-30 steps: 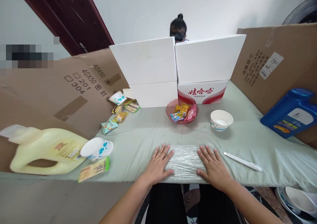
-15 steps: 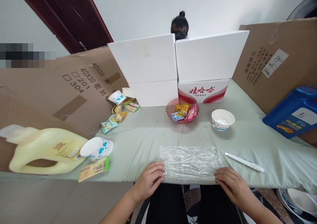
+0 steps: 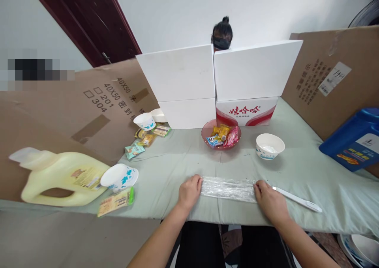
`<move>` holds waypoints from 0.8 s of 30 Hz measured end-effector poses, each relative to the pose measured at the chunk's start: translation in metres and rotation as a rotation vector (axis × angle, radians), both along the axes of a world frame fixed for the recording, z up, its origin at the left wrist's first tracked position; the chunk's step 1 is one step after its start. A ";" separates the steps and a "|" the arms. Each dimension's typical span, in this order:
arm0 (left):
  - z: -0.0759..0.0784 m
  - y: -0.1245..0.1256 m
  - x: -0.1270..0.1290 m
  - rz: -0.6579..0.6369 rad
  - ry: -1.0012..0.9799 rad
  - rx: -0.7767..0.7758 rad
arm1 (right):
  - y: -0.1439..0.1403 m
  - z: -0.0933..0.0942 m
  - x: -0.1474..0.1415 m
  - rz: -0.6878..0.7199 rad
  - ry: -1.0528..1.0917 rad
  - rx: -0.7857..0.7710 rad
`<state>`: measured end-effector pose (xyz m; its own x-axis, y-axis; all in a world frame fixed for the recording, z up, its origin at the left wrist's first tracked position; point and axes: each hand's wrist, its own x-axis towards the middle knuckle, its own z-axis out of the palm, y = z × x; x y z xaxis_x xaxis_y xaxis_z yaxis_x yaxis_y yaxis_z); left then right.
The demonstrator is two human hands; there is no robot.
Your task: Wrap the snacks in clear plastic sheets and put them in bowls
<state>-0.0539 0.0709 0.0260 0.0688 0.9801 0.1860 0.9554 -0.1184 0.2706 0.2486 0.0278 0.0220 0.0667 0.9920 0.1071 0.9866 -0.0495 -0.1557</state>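
Green-clothed table [image 3: 296,173] walled by cardboard
Plastic wrap [image 3: 227,189], earlier flat, now folded narrow; left hand [image 3: 189,192] and right hand [image 3: 268,201] pinch its ends

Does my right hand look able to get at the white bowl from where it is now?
Probably yes. The right hand grips the folded plastic wrap, and only bare tablecloth lies between it and the white bowl.

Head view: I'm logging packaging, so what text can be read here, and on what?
"40X50", "201", "304" with Chinese characters: left cardboard sheet.
"娃哈哈": red-and-white carton; the small line under it is too small to read.
Too blurred to read: right cardboard print, blue jug label, yellow jug label, snack packets.
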 end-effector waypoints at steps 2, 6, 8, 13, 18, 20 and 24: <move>-0.004 0.000 0.000 -0.003 0.037 0.020 | 0.000 -0.001 -0.001 -0.012 -0.034 -0.013; 0.003 -0.004 0.000 -0.012 0.094 0.094 | 0.000 0.005 0.001 -0.030 -0.087 0.046; 0.010 -0.009 0.005 -0.022 0.073 0.206 | -0.001 0.010 -0.003 0.015 -0.103 0.196; 0.010 -0.029 0.040 -0.399 -0.027 0.220 | -0.004 0.009 -0.036 0.516 -0.069 0.332; -0.012 -0.032 0.041 -0.508 0.099 -0.042 | -0.006 -0.012 -0.035 0.622 -0.060 0.151; -0.017 -0.027 0.022 -0.423 0.162 -0.071 | -0.014 -0.018 -0.015 0.563 -0.072 0.155; -0.015 -0.022 -0.013 -0.313 0.247 -0.051 | -0.047 -0.020 0.026 0.542 -0.120 0.255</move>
